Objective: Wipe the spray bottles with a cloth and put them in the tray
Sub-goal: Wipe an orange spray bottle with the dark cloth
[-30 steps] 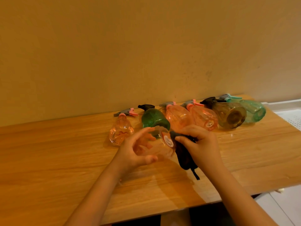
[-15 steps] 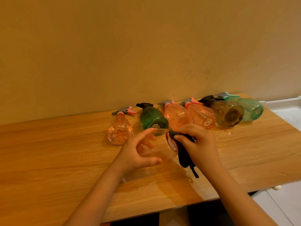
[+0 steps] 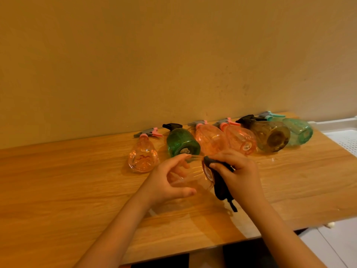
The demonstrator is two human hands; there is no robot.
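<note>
- Left hand (image 3: 166,182) grips a clear pink bottle (image 3: 193,175) on its side, fingers over the top and thumb under; held just above the worktop (image 3: 67,190) near the middle of the front edge, so the base faces right for wiping.
- Right hand (image 3: 239,175) pinches a dark cloth (image 3: 219,182), fingers curled round it, pressed on the bottle's base; the loose end hangs down to the worktop.
- Step, as I judge: wiping the base; bottle not yet in the tray.
- Six more bottles lie on their sides in a row along the back edge, nozzles toward the wall (image 3: 173,55), probably so they stay put and are easy to grab: pink bottle (image 3: 143,157), green bottle (image 3: 182,142), two pink (image 3: 210,141) and (image 3: 241,141), brown bottle (image 3: 272,137), teal bottle (image 3: 298,130).
- Tray (image 3: 345,140), white and perforated, sits just off the right edge, mostly out of view; close on the cloth-hand side, likely for a short drop-off.
- Cannot tell which row bottles are already wiped.
</note>
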